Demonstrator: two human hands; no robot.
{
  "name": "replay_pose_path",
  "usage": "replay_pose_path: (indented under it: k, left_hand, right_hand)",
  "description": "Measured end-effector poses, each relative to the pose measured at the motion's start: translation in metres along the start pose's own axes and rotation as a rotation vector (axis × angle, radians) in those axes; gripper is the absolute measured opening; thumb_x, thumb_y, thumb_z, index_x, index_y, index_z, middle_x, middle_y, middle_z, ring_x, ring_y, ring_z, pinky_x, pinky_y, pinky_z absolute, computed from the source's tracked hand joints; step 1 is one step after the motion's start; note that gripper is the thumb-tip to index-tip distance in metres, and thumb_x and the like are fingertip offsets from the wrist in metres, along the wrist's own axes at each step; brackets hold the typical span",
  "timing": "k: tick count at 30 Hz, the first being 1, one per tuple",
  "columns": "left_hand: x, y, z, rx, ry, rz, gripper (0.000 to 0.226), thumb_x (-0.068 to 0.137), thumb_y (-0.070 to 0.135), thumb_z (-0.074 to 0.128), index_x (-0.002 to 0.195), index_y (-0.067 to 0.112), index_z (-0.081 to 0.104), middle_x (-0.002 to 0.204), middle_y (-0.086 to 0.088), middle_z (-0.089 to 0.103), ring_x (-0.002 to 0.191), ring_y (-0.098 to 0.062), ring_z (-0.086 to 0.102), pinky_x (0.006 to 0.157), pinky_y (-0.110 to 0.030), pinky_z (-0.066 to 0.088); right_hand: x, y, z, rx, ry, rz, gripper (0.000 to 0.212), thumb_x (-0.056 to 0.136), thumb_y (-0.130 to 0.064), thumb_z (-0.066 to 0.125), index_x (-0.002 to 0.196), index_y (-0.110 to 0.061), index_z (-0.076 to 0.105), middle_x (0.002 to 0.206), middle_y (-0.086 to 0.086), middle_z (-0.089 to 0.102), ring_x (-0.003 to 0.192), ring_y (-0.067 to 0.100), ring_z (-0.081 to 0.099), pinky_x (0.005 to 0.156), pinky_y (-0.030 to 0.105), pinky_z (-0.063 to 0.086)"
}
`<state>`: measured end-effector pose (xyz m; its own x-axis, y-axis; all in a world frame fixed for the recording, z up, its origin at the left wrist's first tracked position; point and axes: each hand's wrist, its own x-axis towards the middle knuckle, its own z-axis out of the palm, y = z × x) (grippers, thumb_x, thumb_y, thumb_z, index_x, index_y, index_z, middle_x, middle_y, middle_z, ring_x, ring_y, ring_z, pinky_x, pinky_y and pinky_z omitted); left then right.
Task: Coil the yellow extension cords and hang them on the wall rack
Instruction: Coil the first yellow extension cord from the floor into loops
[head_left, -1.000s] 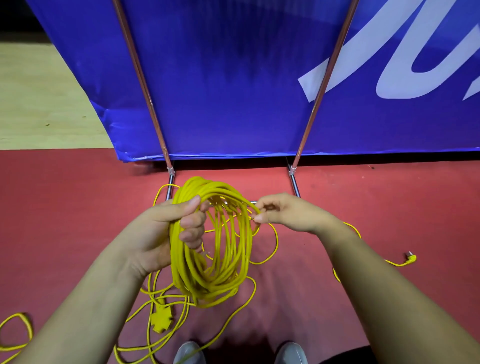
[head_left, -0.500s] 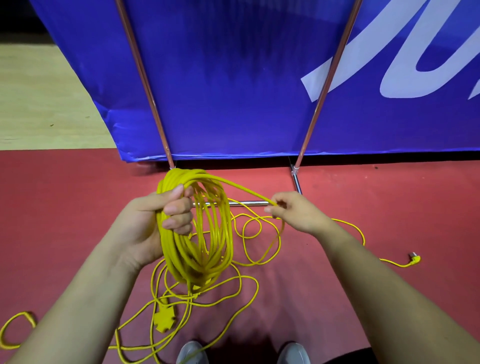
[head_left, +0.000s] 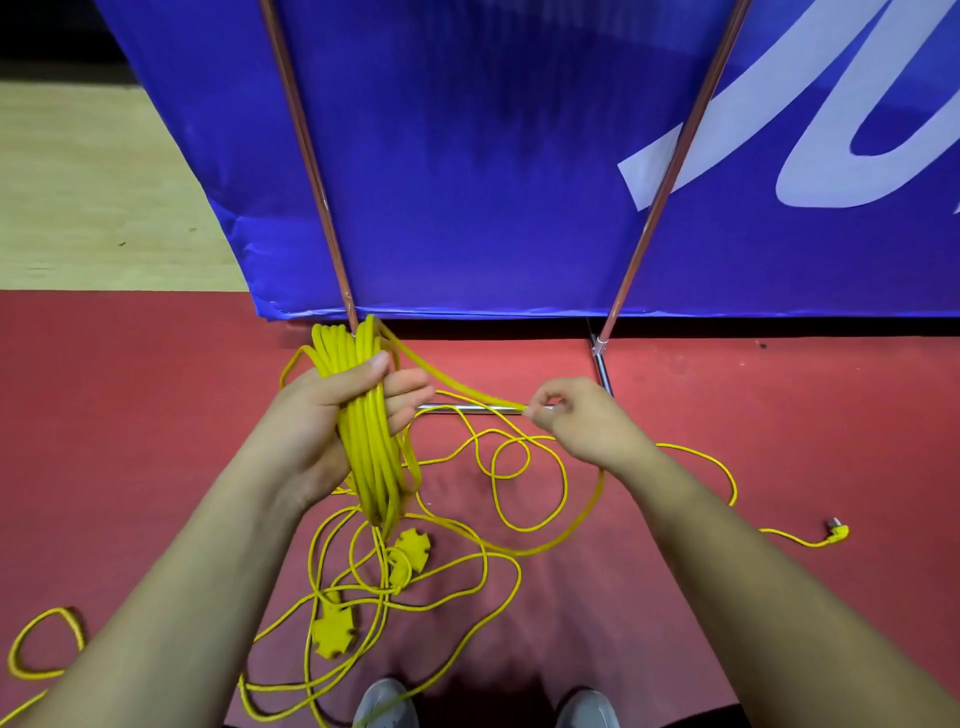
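Coil (head_left: 369, 441) has narrowed, gripped by left hand (head_left: 317, 415); right hand (head_left: 587, 423) pinches strand (head_left: 457, 388) near banner (head_left: 493, 156).

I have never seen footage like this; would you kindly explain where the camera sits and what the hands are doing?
No machine here: a person works bare-handed, and the one camera sits on their head, looking forward and down. The left hand grips a bundled coil of yellow extension cord. The right hand pinches a single strand leading from that coil. Loose yellow cord lies tangled on the red floor, with two flat yellow socket blocks and a yellow plug at the far right. Behind stands a blue banner on metal poles; grey shoe tips show at the bottom.
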<state>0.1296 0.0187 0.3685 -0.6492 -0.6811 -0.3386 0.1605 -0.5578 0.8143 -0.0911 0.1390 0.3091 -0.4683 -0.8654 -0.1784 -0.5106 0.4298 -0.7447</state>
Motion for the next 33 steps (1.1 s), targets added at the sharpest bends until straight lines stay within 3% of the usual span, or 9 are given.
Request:
replay_pose_path:
  k: [4, 7, 10, 13, 17, 22, 26, 29, 33]
  left_hand:
    - [-0.001, -0.005, 0.002, 0.156, 0.01, 0.026, 0.026, 0.076, 0.016, 0.063, 0.097, 0.0, 0.062, 0.064, -0.013, 0.069, 0.071, -0.027, 0.072, 0.054, -0.024, 0.056]
    - [-0.006, -0.013, 0.005, 0.285, -0.065, -0.071, 0.025, 0.08, 0.014, 0.063, 0.1, -0.001, 0.061, 0.08, -0.02, 0.073, 0.069, -0.026, 0.072, 0.063, -0.03, 0.059]
    - [-0.014, -0.017, 0.009, 0.315, -0.21, -0.174, 0.025, 0.078, 0.014, 0.07, 0.099, 0.001, 0.064, 0.087, -0.023, 0.071, 0.071, -0.032, 0.071, 0.062, -0.034, 0.057]
    - [-0.015, -0.012, 0.012, 0.233, -0.257, -0.173, 0.004, 0.078, 0.012, 0.066, 0.08, 0.008, 0.067, 0.064, -0.012, 0.06, 0.046, -0.022, 0.056, 0.047, -0.026, 0.048]
    - [-0.013, -0.006, 0.014, -0.034, -0.25, -0.2, 0.013, 0.068, 0.017, 0.072, 0.078, 0.012, 0.065, 0.058, -0.005, 0.05, 0.039, -0.014, 0.045, 0.042, -0.022, 0.044]
    - [-0.008, -0.007, 0.007, 0.038, -0.255, -0.211, 0.033, 0.058, 0.019, 0.085, 0.082, 0.01, 0.064, 0.062, -0.006, 0.053, 0.043, -0.015, 0.048, 0.047, -0.026, 0.046]
    - [-0.009, -0.004, 0.003, 0.193, -0.168, -0.268, 0.011, 0.067, 0.01, 0.073, 0.073, 0.001, 0.071, 0.066, -0.015, 0.066, 0.047, -0.021, 0.063, 0.044, -0.028, 0.053]
    - [-0.013, -0.004, -0.001, 0.165, -0.191, -0.329, 0.045, 0.05, 0.02, 0.089, 0.084, -0.004, 0.072, 0.088, -0.032, 0.069, 0.07, -0.036, 0.072, 0.054, -0.038, 0.059]
    - [-0.016, 0.0, -0.001, 0.096, -0.261, -0.309, 0.055, 0.034, 0.022, 0.094, 0.083, 0.004, 0.076, 0.101, -0.031, 0.068, 0.089, -0.039, 0.07, 0.069, -0.045, 0.06]
  right_hand:
    - [-0.028, -0.056, -0.019, -0.198, -0.471, -0.106, 0.009, 0.087, -0.011, 0.068, 0.084, -0.005, 0.075, 0.038, -0.018, 0.047, 0.04, -0.003, 0.045, 0.043, 0.006, 0.029]
    - [-0.043, -0.083, -0.024, -0.024, -0.593, -0.2, 0.008, 0.086, -0.017, 0.07, 0.084, -0.011, 0.076, 0.044, -0.01, 0.041, 0.044, 0.01, 0.031, 0.043, 0.023, 0.025]
    - [-0.04, -0.089, -0.025, 0.226, -0.476, -0.306, 0.004, 0.087, -0.009, 0.07, 0.085, -0.007, 0.073, 0.051, -0.011, 0.05, 0.05, 0.017, 0.035, 0.047, 0.029, 0.026]
    - [-0.025, -0.069, -0.023, 0.422, -0.348, -0.285, 0.004, 0.087, -0.008, 0.07, 0.088, -0.005, 0.07, 0.062, 0.005, 0.057, 0.057, 0.018, 0.046, 0.053, 0.029, 0.034]
    - [-0.008, -0.012, -0.014, 0.384, -0.379, -0.163, 0.008, 0.09, -0.011, 0.066, 0.086, -0.004, 0.068, 0.074, 0.007, 0.064, 0.07, 0.015, 0.058, 0.074, 0.028, 0.046]
    - [0.0, 0.047, 0.0, 0.293, -0.398, -0.026, 0.016, 0.09, -0.016, 0.067, 0.096, -0.001, 0.066, 0.09, 0.009, 0.07, 0.088, 0.013, 0.063, 0.089, 0.028, 0.046]
    - [0.005, 0.035, -0.001, 0.599, -0.175, 0.011, 0.009, 0.096, -0.016, 0.058, 0.094, -0.009, 0.064, 0.063, 0.003, 0.051, 0.057, 0.018, 0.052, 0.062, 0.031, 0.044]
    - [0.008, 0.014, -0.011, 0.648, -0.109, -0.058, 0.019, 0.099, -0.018, 0.052, 0.093, -0.009, 0.067, 0.055, -0.004, 0.031, 0.049, 0.012, 0.023, 0.049, 0.027, 0.016]
    - [0.004, -0.001, -0.021, 0.569, -0.211, -0.113, 0.025, 0.1, -0.014, 0.049, 0.086, -0.01, 0.069, 0.054, -0.003, 0.027, 0.05, 0.011, 0.018, 0.05, 0.029, 0.012]
